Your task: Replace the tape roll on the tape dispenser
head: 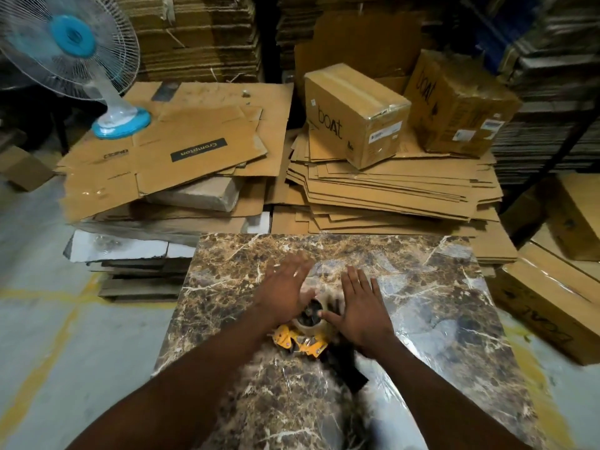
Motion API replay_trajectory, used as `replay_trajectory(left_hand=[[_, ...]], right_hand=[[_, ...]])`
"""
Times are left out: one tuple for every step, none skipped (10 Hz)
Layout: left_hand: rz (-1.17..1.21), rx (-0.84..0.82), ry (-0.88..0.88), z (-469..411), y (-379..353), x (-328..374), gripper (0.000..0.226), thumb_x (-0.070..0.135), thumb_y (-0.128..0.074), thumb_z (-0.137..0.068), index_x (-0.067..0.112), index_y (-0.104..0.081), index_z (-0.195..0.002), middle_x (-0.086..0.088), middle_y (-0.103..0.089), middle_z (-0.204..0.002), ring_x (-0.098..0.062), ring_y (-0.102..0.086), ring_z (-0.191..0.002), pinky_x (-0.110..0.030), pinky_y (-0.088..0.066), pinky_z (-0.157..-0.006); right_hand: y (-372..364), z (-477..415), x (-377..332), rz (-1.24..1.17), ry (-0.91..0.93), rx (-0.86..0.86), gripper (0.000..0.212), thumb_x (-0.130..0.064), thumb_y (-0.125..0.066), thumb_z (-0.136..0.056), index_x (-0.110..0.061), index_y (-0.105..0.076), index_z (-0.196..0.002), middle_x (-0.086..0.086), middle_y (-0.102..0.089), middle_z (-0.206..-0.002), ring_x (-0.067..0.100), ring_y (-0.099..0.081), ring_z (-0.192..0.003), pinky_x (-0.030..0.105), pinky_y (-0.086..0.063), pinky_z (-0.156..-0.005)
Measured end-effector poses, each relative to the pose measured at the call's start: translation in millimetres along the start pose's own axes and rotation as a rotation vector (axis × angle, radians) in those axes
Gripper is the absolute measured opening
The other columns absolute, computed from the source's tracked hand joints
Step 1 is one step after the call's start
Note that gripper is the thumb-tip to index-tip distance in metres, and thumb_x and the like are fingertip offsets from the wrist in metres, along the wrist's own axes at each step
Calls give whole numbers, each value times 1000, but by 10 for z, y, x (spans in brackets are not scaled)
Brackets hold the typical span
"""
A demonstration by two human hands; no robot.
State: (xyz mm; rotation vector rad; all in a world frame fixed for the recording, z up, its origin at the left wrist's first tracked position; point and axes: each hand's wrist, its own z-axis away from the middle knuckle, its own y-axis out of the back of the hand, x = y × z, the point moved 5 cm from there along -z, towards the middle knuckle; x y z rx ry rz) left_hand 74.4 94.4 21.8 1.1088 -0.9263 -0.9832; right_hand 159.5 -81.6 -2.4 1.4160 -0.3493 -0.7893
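Both hands hover flat with fingers spread, gripping nothing: the left hand (pixel 285 292) is motion-blurred at the fingertips, the right hand (pixel 362 306) sharper, its thumb extended toward the tape roll (pixel 311 321). The roll, a pale translucent ring with a dark core, sits between the two palms on the tape dispenser (pixel 305 342), whose yellow metal frame and black handle lie on the slab (pixel 422 287) of glossy brown marble veined in white. Beyond the slab lie stacks of flattened corrugated cardboard (pixel 389 186), two taped cartons (pixel 355 115) and a blue-hubbed table fan (pixel 73 43) with a white wire grille.
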Motion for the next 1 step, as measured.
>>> replay_trajectory(left_hand=[[-36, 209, 55, -156, 603, 39, 83, 73, -19, -103, 25, -7, -170, -7, -1, -179, -26, 0, -165, -59, 1, -131]], right_hand=[[598, -214, 32, 11, -12, 154, 117, -95, -14, -80, -10, -11, -161, 12, -4, -170, 28, 0, -156, 53, -5, -125]])
